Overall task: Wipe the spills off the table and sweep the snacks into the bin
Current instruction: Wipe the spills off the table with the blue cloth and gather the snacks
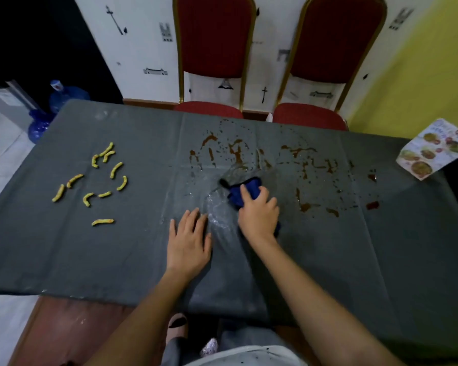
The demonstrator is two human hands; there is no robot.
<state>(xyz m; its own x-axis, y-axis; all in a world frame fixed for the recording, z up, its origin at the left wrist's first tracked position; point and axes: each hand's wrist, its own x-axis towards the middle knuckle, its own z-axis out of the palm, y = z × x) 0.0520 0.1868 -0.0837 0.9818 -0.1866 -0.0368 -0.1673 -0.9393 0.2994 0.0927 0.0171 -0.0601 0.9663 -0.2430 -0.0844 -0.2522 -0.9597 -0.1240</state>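
Observation:
A grey cloth covers the table (64,247). Brown spills (238,154) streak its middle and right part, with a wet smeared patch (217,210) nearer to me. My right hand (258,216) presses a blue cloth (245,191) flat on the table at the edge of the smear, fingers curled over it. My left hand (188,239) lies flat on the table just left of it, fingers spread, holding nothing. Several yellow snack sticks (95,180) lie scattered on the left side of the table. No bin is in view.
Two red chairs (212,109) (310,114) stand at the table's far edge. A printed leaflet (434,149) lies at the far right corner. Blue water bottles (64,96) stand on the floor beyond the left end.

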